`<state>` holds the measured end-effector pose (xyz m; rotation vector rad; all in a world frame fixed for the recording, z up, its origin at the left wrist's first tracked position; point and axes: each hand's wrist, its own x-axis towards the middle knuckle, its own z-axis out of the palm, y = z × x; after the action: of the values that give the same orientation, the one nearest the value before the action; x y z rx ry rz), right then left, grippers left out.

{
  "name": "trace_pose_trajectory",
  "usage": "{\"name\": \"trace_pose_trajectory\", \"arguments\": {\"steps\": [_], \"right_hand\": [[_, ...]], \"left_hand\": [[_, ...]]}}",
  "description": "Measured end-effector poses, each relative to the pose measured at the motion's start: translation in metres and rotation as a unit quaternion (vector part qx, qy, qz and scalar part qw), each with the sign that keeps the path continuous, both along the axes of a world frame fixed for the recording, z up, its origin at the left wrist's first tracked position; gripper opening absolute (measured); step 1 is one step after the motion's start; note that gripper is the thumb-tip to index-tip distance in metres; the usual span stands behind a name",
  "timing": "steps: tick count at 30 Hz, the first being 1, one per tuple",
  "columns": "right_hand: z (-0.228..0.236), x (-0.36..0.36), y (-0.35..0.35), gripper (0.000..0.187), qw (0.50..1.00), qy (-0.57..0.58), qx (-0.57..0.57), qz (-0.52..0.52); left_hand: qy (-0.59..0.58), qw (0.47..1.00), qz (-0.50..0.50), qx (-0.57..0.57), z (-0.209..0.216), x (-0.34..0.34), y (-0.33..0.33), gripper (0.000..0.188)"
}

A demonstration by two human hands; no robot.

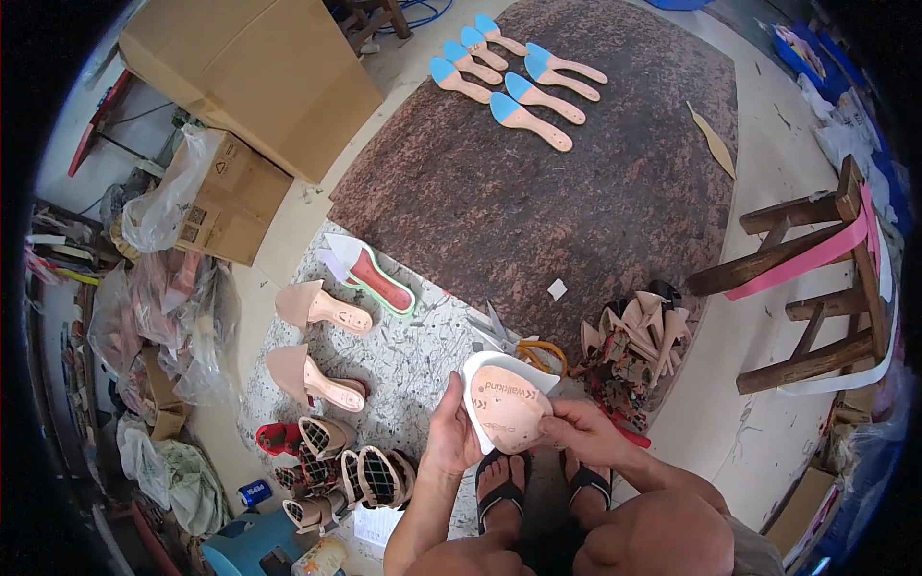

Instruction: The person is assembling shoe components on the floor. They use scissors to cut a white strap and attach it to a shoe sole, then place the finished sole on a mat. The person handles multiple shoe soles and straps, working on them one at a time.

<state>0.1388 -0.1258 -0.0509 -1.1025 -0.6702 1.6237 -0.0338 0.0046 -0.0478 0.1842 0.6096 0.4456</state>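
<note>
I see the left hand and right hand pinch the tan sole and white piece, above the feet. Two sandals look nearly made; the blue-tipped soles look unfinished.

Dark lettering with a small emblem crosses the tan shoe piece, with a second, shorter print below. The cardboard box beside the mat's left corner bears two square codes and small dark symbols. White letters mark the blue can on the floor.
</note>
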Motion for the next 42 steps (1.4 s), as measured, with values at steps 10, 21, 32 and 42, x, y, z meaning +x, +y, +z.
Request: {"name": "trace_pose_trajectory", "arguments": {"steps": [10, 21, 32, 42], "right_hand": [[0.005, 0.001, 0.001, 0.029, 1.000, -0.016, -0.006, 0.001], [0.010, -0.001, 0.005, 0.029, 0.999, -0.029, 0.014, -0.010], [0.013, 0.002, 0.006, 0.030, 1.000, -0.029, -0.009, -0.001], [0.009, -0.001, 0.007, 0.031, 0.998, -0.057, 0.008, -0.003]], "left_hand": [[0.018, 1.000, -0.011, 0.013, 0.007, -0.002, 0.003, 0.067], [0.037, 0.999, -0.017, 0.029, 0.008, -0.003, 0.005, 0.069], [0.011, 0.999, -0.013, 0.032, 0.016, 0.006, 0.006, 0.067], [0.020, 0.999, -0.005, 0.026, 0.010, 0.005, 0.006, 0.062]]}}
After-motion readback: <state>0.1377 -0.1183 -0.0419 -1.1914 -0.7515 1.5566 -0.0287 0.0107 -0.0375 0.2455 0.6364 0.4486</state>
